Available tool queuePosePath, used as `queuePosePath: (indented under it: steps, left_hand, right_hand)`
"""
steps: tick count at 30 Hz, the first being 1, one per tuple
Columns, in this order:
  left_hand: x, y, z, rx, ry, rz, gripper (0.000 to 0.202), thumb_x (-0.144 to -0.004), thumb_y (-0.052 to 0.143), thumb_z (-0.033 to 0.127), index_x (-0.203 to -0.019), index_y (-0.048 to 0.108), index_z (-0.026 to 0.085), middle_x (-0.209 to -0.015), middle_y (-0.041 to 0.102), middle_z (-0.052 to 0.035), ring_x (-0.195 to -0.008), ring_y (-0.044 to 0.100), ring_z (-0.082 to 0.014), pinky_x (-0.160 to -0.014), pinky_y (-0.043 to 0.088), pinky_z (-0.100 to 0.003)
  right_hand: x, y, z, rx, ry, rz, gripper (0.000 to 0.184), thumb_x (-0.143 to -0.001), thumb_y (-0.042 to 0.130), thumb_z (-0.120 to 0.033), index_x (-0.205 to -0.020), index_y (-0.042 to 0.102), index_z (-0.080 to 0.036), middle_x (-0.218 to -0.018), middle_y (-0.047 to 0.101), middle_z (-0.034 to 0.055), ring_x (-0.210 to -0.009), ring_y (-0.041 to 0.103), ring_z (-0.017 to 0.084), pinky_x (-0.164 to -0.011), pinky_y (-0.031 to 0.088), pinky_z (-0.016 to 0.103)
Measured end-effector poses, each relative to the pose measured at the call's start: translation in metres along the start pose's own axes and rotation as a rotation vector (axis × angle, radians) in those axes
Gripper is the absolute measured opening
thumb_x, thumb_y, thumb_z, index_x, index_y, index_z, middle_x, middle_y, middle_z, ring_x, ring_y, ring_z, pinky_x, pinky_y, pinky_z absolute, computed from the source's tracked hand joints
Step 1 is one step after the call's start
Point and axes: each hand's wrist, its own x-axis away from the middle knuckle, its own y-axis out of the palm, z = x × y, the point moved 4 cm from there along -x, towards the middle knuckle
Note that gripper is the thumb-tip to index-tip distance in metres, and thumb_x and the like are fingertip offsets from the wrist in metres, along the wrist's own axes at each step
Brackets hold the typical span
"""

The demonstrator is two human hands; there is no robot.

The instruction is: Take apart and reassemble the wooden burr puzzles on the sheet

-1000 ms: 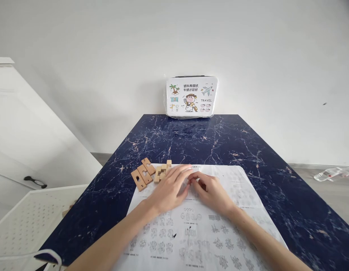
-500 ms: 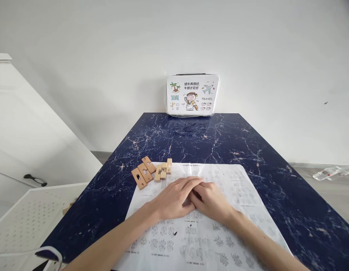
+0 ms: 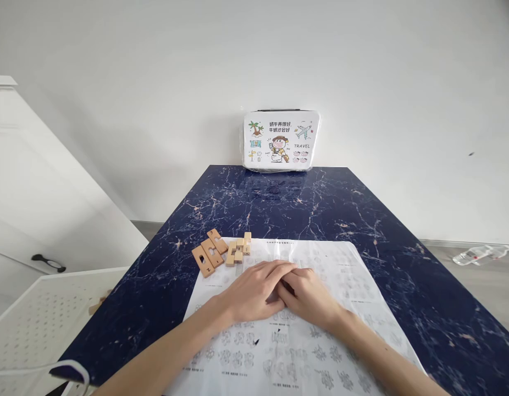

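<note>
Your hands have come back toward you from the sheet's far part, next to the wooden pieces, and now meet over its middle; since the last half second they barely shift. Your left hand lies with its fingers close together, overlapping those of your right hand, which curl inward. Whether anything sits beneath them, you cannot tell from this view.

The pale notched blocks stand clustered at the upper left corner of the printed sheet, beyond your left fingers and apart from them. Just left of the cluster, three numbered wooden plates lie flat, side by side, partly past the sheet's edge on the blue table.

Your likeliest trouble is the sheet: it looks glossy and loose, so pressing down and dragging a hand could pull it and disturb the blocks at its corner. Your left hand is nearest them, so a careless leftward sweep might scatter the cluster or push plates toward the table's left side. Small pieces could also slip out unseen, because your overlapped fingers hide whatever lies below.
</note>
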Motion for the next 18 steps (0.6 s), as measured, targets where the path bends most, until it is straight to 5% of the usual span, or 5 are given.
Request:
queuePosePath:
  steps: [18]
  left_hand:
    - [0.0027, -0.0015, -0.0009, -0.027, 0.038, 0.01, 0.071, -0.089, 0.066, 0.015, -0.153, 0.041, 0.028, -0.143, 0.065, -0.0112, -0.127, 0.067, -0.0327, -0.106, 0.059, -0.051]
  right_hand:
    - [0.0004, 0.0019, -0.0014, 0.012, -0.004, 0.001, 0.027, -0.09, 0.047, -0.013, -0.069, 0.061, -0.02, -0.065, 0.07, 0.0048, -0.052, 0.058, 0.015, -0.053, 0.04, 0.028]
